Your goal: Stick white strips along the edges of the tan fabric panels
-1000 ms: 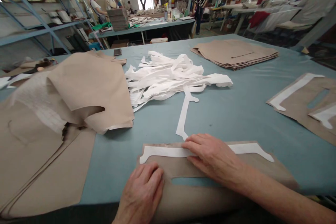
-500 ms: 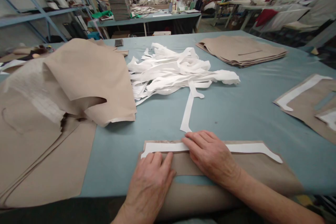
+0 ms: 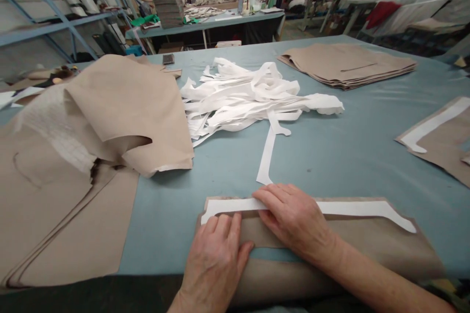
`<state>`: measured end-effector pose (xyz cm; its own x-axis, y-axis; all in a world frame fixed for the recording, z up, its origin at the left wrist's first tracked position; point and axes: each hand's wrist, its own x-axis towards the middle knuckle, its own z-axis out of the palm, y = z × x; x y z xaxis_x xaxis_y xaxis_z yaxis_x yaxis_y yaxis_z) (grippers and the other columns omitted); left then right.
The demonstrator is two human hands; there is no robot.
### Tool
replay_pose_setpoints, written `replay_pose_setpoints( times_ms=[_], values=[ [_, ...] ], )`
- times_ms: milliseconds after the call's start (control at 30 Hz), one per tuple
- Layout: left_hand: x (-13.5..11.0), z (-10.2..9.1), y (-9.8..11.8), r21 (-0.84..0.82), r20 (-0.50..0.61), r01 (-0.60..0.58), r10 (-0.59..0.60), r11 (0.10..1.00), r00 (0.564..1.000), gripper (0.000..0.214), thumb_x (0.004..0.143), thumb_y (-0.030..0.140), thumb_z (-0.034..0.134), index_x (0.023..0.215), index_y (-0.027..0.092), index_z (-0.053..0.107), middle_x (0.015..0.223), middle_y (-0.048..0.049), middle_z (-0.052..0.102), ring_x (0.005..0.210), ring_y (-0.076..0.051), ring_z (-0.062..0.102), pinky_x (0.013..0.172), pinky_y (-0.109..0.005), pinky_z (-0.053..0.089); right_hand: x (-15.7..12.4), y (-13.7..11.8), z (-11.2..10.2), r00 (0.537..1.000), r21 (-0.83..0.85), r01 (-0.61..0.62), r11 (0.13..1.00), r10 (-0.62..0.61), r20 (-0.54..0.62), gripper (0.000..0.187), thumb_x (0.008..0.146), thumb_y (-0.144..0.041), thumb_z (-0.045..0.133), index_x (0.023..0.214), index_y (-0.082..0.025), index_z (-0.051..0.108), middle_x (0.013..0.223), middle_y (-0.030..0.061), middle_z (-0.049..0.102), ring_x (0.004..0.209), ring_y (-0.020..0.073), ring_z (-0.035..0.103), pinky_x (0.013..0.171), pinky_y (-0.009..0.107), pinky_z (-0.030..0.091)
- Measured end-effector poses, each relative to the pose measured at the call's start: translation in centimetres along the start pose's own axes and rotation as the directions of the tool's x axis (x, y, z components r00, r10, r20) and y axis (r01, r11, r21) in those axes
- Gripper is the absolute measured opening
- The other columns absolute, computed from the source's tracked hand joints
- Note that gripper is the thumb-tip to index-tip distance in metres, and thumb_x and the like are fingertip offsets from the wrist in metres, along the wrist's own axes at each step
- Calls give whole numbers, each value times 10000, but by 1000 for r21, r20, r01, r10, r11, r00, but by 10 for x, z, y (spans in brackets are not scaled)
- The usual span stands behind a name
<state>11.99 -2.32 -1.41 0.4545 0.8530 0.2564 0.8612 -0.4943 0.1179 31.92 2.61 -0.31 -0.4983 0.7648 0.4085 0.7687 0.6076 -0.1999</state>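
Observation:
A long white fabric strip (image 3: 352, 208) lies along the far edge of a beige fabric piece (image 3: 382, 239) at the table's front. My left hand (image 3: 216, 254) rests on this piece, fingers laid flat with their tips at the strip's lower edge near its left end, thumb apart. Bent across the strip's middle is my right hand (image 3: 297, 220), its fingers at the upper edge and the thumb at the lower one. The hand hides that stretch of strip. Another white strip (image 3: 267, 156) reaches from the pile almost to my right fingers.
A tangled pile of white strips (image 3: 242, 98) lies mid-table. Large beige sheets (image 3: 128, 107) are heaped at left, a beige stack (image 3: 352, 61) at the back right. Another beige piece with a white strip (image 3: 440, 127) lies at right. Farther off are a second table (image 3: 205, 24) and people.
The view has shifted slightly, so the things on the right sit farther right. Both hands stay at nearly the same places on the strip; my left thumb is spread out more.

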Motion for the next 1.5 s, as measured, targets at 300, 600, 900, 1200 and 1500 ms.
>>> replay_pose_setpoints(
  times_ms=[300,600,900,1200,1500],
  values=[
    [-16,6,-9,-136,-53,-7,0,991,999,351,930,280,561,1249,136,574,978,-92,666,844,-231,619,727,-369,526,1,1,2,986,167,-127,978,106,125,381,837,-180,651,1204,-216,557,942,29,684,811,209,665,687,322,515],
    [-17,9,-11,-157,-82,1,-14,988,997,365,944,317,536,1260,139,576,1011,-105,681,865,-234,623,750,-376,524,-4,-5,-9,979,144,-169,975,149,137,176,864,-229,621,1040,-236,621,811,17,687,720,193,668,593,279,491],
    [-26,14,-18,-164,-87,17,-32,986,996,372,937,333,562,1269,167,570,1134,-85,663,951,-229,612,803,-357,501,6,-11,0,976,246,-217,945,201,87,225,918,-182,542,1120,-234,627,863,-2,729,753,162,697,657,270,520],
    [-29,16,-25,-124,-107,-2,-11,992,994,374,926,340,578,1253,158,582,1104,-94,669,901,-221,615,776,-341,504,1,-10,13,980,205,-200,958,200,22,235,922,-152,512,1124,-197,623,848,16,722,743,172,695,655,284,524],
    [-28,16,-27,-107,-144,-16,0,994,990,368,918,323,595,1244,153,599,1108,-83,665,917,-212,606,821,-327,495,-1,-7,22,981,189,-191,963,196,-5,241,915,-131,525,1128,-192,620,879,23,727,764,181,695,678,296,519]
  ],
)
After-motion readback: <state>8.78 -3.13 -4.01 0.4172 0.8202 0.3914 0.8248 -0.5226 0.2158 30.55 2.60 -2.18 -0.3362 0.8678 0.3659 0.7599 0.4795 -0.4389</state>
